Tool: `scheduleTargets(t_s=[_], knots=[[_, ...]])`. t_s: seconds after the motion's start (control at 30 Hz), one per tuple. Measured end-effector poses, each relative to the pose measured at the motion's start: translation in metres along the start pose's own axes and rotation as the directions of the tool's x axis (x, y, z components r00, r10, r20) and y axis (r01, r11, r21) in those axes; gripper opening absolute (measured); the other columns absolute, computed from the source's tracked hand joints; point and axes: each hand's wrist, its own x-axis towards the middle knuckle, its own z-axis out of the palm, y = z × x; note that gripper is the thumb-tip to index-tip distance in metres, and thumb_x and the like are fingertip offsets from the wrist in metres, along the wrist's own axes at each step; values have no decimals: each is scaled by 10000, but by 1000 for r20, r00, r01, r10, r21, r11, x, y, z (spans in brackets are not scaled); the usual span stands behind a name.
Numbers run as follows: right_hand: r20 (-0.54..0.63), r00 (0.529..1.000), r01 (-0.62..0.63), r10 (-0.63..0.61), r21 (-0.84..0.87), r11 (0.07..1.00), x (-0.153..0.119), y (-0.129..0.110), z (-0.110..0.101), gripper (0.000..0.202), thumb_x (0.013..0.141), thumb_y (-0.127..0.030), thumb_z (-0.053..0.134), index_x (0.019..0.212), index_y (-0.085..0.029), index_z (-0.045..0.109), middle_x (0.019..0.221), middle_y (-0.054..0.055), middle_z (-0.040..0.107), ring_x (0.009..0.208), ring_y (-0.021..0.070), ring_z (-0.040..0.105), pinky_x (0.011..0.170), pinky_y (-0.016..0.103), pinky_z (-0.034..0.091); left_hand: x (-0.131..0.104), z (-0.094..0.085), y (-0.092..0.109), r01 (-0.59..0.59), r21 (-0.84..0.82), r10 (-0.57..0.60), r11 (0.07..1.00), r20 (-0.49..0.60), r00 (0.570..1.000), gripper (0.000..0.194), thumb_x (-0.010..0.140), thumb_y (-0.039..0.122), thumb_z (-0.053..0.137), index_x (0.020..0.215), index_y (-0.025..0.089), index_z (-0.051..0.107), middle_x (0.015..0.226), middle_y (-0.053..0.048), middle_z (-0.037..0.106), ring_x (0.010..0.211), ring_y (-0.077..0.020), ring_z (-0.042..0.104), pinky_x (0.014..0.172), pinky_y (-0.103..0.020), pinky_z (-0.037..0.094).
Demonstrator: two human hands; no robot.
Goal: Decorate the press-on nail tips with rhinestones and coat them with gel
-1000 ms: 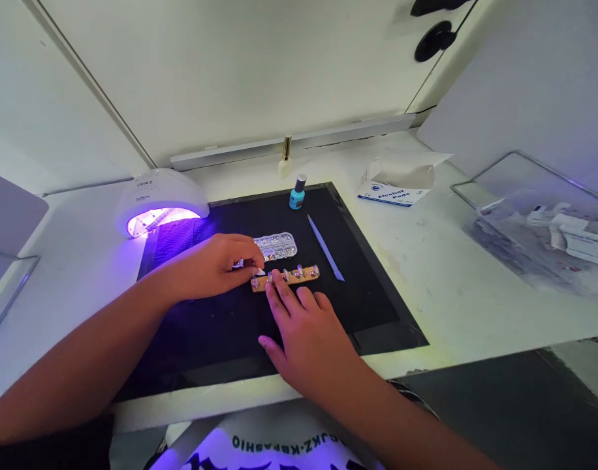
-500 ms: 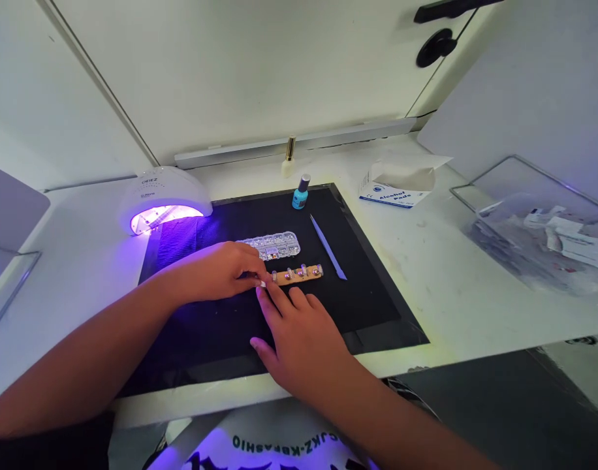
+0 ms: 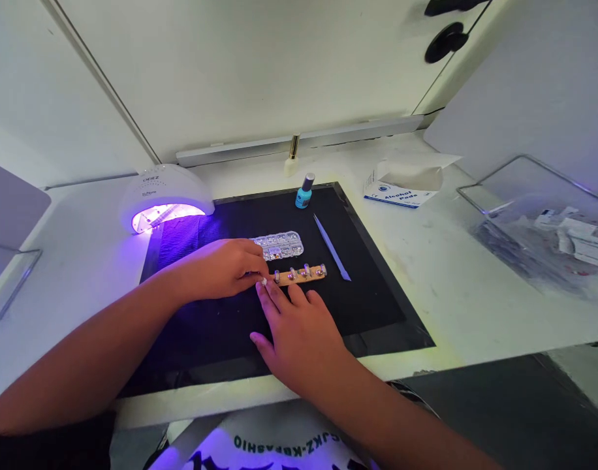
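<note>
On a black mat (image 3: 299,333), my left hand (image 3: 230,266) is closed in a pinch at the left end of a narrow tan strip (image 3: 284,279). A small white piece (image 3: 264,282), too small to make out, shows at its fingertips. My right hand (image 3: 299,329) lies palm down with fingers stretched out and thumb apart. Its index and middle fingertips meet the white piece and the strip's near edge. Several clear nail tips with shiny beads (image 3: 306,269) stand along the strip. Behind it lies a clear compartment case (image 3: 292,243) of small gems, partly covered by my left hand.
A lit nail lamp (image 3: 169,189) stands at the left. Blue tweezers (image 3: 332,248), a turquoise polish bottle (image 3: 303,191) and a pale gold-capped bottle (image 3: 292,156) are beyond. At the right are an alcohol pad box (image 3: 401,192) and a clear bag of packets (image 3: 548,241).
The view has shifted slightly, so the things on the table appear a little further right. Both hands keep nearly the same pose at the strip's left end.
</note>
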Motion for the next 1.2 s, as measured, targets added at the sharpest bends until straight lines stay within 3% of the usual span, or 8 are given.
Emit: scheduleTargets(t_s=[0.2, 0.4, 0.7, 0.97, 1.1, 1.2], knots=[[-1, 1000, -1, 1, 9, 1000, -1, 1, 0, 685, 916, -469, 528, 1486, -109, 407, 1515, 140, 466, 1241, 369, 496, 888, 532, 464, 1, 1, 0, 10, 11, -9, 1000, -37, 999, 209, 938, 179, 497, 905, 134, 698, 865, -68, 652, 819, -165, 606, 731, -281, 478], [-2, 1000, 9, -9, 14, 1000, 0, 1, -1, 651, 927, -468, 519, 1461, -104, 449, 1488, 151, 499, 1223, 373, 502, 887, 536, 463, 2, 0, 6, -5, 1, 5, 1000, -2, 1000, 194, 924, 175, 509, 918, 147, 700, 819, -45, 651, 769, -142, 604, 704, -253, 476], [-29, 999, 18, -18, 3, 1000, -1, 2, 2, 717, 911, -465, 534, 1499, -89, 372, 1571, 120, 377, 1244, 373, 483, 872, 544, 474, 1, 3, -4, 130, 39, -127, 991, -67, 990, 181, 891, 174, 505, 854, 134, 677, 830, -61, 647, 746, -158, 587, 687, -281, 452], [-27, 999, 38, -38, 17, 999, -2, 3, 3, 717, 903, -467, 549, 1495, -99, 384, 1599, 115, 316, 1175, 361, 508, 861, 539, 470, -5, -11, 0, 221, -2, -219, 975, -153, 964, 139, 889, 195, 527, 914, 176, 662, 845, -10, 649, 721, -118, 588, 655, -237, 444], [-27, 998, 50, -49, 64, 997, -15, 8, 0, 694, 887, -461, 563, 1467, -102, 432, 1604, 140, 312, 1165, 353, 500, 895, 538, 446, -10, -14, -2, 263, 17, -256, 965, -173, 951, 131, 912, 265, 544, 959, 202, 649, 878, -1, 663, 743, -133, 594, 670, -254, 440], [-42, 987, 157, -153, 126, 979, -36, 23, -3, 568, 905, -468, 533, 1374, -148, 542, 1551, 137, 416, 1185, 320, 490, 968, 506, 405, -10, -13, -4, 273, 26, -264, 962, -178, 948, 134, 918, 317, 555, 961, 204, 614, 826, 8, 652, 704, -137, 579, 635, -252, 425]])
